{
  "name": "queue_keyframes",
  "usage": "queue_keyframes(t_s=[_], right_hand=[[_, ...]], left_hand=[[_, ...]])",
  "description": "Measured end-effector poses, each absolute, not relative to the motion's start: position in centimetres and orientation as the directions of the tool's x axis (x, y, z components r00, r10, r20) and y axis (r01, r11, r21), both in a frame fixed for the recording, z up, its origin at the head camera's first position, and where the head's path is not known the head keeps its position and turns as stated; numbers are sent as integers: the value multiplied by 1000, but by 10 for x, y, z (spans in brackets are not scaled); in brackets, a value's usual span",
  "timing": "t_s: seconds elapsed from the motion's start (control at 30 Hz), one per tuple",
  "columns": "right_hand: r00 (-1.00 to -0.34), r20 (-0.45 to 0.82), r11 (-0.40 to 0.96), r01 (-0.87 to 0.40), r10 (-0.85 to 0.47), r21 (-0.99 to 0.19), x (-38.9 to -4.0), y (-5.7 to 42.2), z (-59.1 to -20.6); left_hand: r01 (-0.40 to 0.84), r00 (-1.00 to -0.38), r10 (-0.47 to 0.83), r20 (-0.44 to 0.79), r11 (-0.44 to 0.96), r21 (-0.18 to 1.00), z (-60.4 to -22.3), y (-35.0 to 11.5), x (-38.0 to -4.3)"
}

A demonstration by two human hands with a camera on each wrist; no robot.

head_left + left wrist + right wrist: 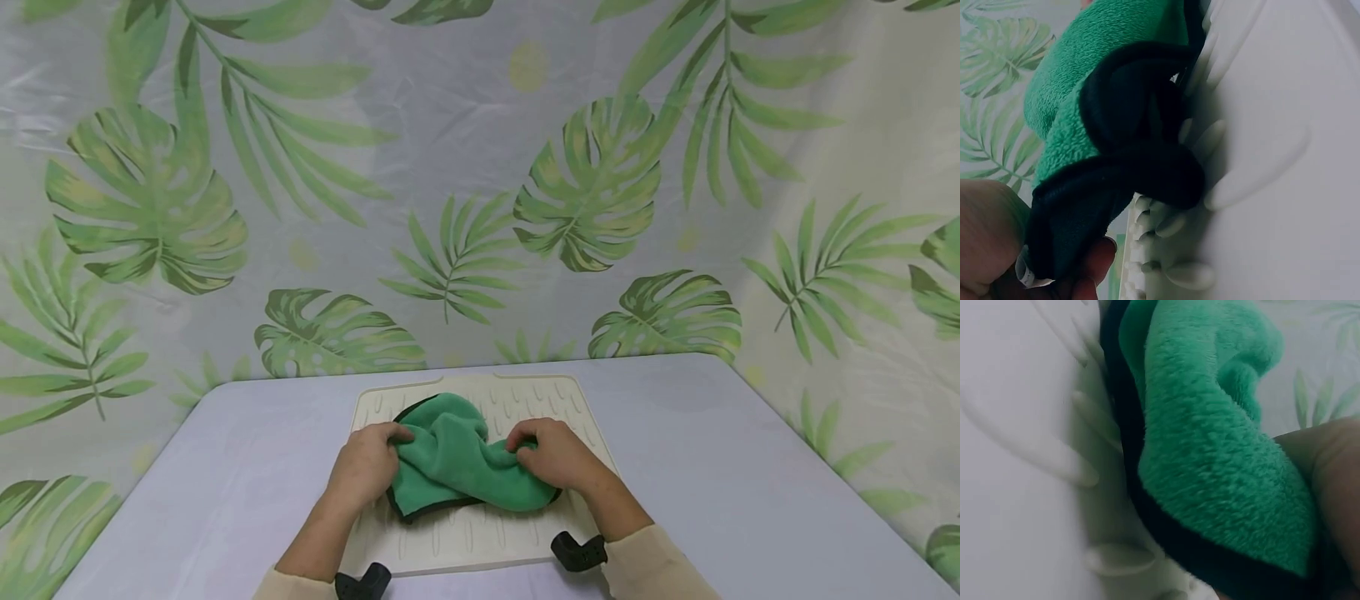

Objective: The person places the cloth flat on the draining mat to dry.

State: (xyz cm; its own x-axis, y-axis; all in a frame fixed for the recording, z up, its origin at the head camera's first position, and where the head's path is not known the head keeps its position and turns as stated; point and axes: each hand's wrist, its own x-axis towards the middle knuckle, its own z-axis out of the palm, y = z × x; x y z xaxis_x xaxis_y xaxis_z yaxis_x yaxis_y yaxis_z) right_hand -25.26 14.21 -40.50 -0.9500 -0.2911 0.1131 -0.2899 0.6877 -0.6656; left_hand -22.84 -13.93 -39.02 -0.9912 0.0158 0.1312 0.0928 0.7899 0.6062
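A crumpled green towel [457,458] with a dark border lies on a cream ridged drying mat [450,546]. My left hand [366,467] pinches its left edge; in the left wrist view the thumb and fingertips [1099,259] hold the dark border, where a small white tag [1024,267] shows. At the opposite end, my right hand [553,454] grips the towel's right side with curled fingers. Seen from the right wrist, the plush fabric [1222,469] bulges in folds beside the thumb, and the fingers behind it are mostly hidden.
The mat sits on a table with a white cover [697,442]. A leaf-patterned curtain [465,167] hangs behind the table and along its sides. Black wrist mounts [579,552] stick out near both cream sleeves [652,567].
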Motion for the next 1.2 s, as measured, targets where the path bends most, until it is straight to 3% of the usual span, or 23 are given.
queue_keyframes(t_s=[0.13,0.47,0.63,0.73,0.9,1.07,1.2], right_hand=[[-950,89,684,-278,-298,-675,-251,141,-403],[-973,218,684,-212,-80,-697,-251,139,-400],[-975,220,707,-171,-22,-686,-252,140,-401],[-978,207,735,-160,-27,-659,-253,141,-401],[-988,141,769,-140,-65,-624,-253,143,-400],[-986,78,771,-163,-146,-615,-251,141,-402],[-974,81,771,-216,-210,-599,-251,140,-404]], left_hand=[[95,-992,27,123,799,594,-392,-139,-229],[82,-988,-7,155,823,563,-392,-140,-229],[80,-987,-13,161,825,559,-391,-140,-229],[68,-991,-8,133,825,560,-390,-142,-229],[-2,-1000,9,-18,841,541,-387,-149,-226],[18,-982,128,-136,790,612,-383,-147,-223],[63,-966,211,-147,746,663,-384,-143,-223]])
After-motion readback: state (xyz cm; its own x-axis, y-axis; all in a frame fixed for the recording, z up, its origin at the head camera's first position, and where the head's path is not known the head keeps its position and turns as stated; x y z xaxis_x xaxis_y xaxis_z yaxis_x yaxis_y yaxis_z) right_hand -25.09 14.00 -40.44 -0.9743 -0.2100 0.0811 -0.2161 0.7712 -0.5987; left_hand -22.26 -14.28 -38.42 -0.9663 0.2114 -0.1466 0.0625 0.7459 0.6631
